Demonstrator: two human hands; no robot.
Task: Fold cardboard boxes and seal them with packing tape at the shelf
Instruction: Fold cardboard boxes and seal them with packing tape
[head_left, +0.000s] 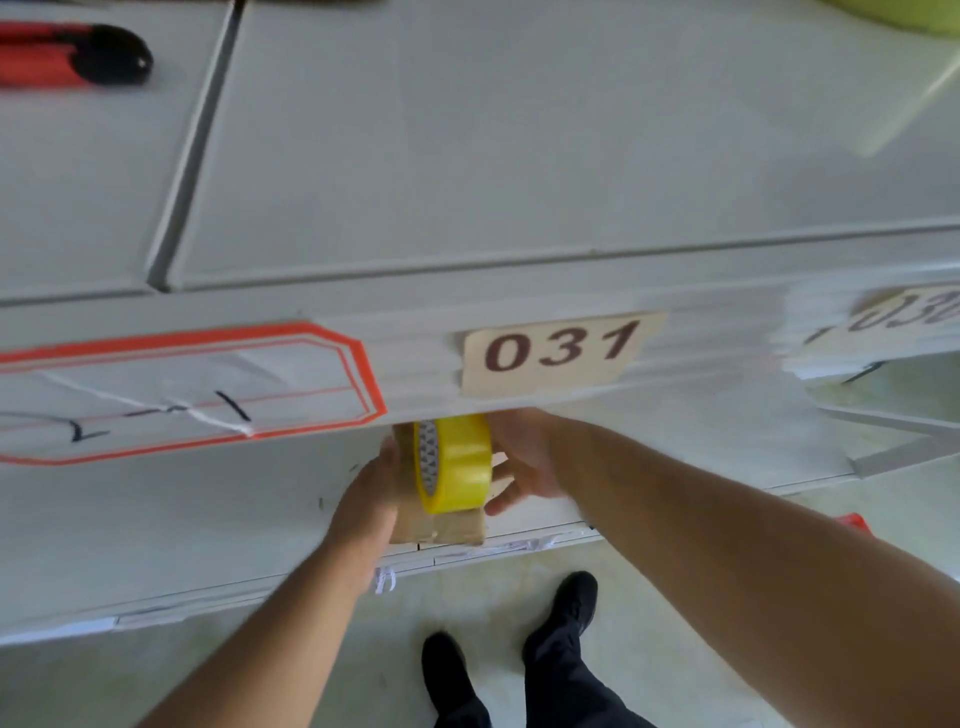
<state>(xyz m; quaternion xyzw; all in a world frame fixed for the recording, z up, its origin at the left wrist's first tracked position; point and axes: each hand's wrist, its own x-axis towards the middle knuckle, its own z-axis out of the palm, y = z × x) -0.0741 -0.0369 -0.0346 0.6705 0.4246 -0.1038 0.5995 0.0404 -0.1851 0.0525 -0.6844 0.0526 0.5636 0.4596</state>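
Where lower shelf (156, 519) met upper ledge: small box (441, 530), gripped at side by left hand (369, 499); yellow tape (457, 462) upright on box, fingers of right hand (524, 462) curled around roll.

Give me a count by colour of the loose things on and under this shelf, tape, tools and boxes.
Yellow: 1, the yellow packing tape roll under the shelf edge
Red and black: 1, the red and black utility knife on the shelf top
Brown: 1, the small brown cardboard box between the hands
Total: 3
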